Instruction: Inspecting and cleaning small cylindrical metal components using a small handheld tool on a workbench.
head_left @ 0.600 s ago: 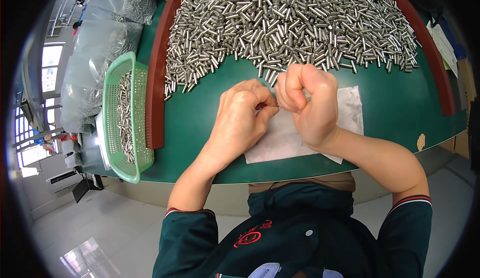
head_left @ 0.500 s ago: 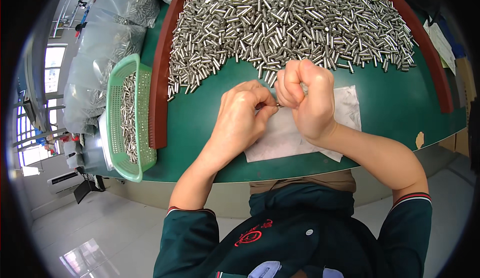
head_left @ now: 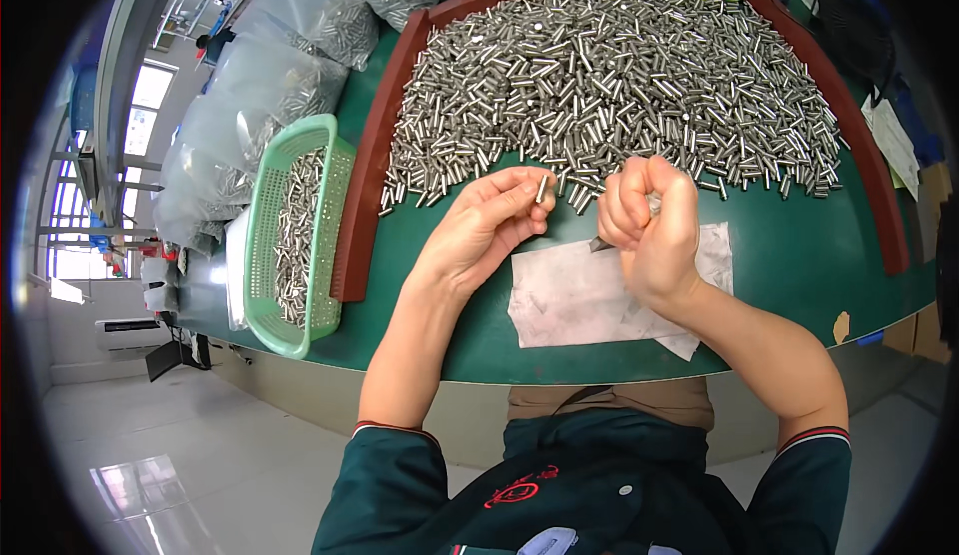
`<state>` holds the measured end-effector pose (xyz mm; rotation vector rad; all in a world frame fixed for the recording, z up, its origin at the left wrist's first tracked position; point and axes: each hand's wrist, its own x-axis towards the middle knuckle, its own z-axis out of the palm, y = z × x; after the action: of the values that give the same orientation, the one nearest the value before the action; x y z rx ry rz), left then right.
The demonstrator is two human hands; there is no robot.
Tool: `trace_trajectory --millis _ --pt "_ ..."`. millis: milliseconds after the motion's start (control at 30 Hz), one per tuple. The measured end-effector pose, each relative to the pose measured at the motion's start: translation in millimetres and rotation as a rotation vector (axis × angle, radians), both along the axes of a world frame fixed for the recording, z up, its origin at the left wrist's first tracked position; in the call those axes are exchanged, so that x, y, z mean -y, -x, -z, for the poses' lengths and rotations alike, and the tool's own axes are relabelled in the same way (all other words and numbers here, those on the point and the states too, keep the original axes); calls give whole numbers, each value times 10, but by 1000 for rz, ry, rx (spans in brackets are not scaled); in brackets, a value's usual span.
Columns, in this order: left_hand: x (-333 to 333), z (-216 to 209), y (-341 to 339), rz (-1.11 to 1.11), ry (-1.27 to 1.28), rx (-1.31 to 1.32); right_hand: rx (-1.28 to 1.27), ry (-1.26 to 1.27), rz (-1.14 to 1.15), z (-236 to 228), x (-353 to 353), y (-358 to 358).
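My left hand (head_left: 478,230) pinches a short shiny metal pin (head_left: 542,189) between thumb and fingers, with the pin standing nearly upright. To its right, my right hand (head_left: 653,243) is a fist around a small tool with a dark pointed tip (head_left: 598,244). Most of that tool is hidden by my fingers, so its kind does not show. The tip is apart from the pin. Beneath my right hand lies a smudged white cloth (head_left: 569,300). A large heap of similar metal pins (head_left: 619,75) spreads just beyond both hands.
Dark red rails (head_left: 372,195) border the heap on the green table (head_left: 479,355). Left of them stands a green plastic basket (head_left: 262,285) partly filled with pins. Clear bags (head_left: 300,90) of pins line the far left. A tan scrap (head_left: 841,327) lies near the right edge.
My hands have moved apart, and the pin between my left fingers has come away from the tool tip. My left palm has turned upward. The whole view has shifted a little.
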<state>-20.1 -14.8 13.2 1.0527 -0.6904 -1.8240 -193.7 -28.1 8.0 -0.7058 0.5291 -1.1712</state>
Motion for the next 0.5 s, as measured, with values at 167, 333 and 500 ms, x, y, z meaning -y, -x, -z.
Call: trace_trajectory --millis 167,333,500 --pt "12 -23 15 -5 -13 0 -1 -4 -1 -9 10 -2" --pt "55 -55 3 -85 66 79 -36 10 -8 -26 6 -16" --pt "73 23 225 -101 482 1158 -23 6 -12 -18 8 2"
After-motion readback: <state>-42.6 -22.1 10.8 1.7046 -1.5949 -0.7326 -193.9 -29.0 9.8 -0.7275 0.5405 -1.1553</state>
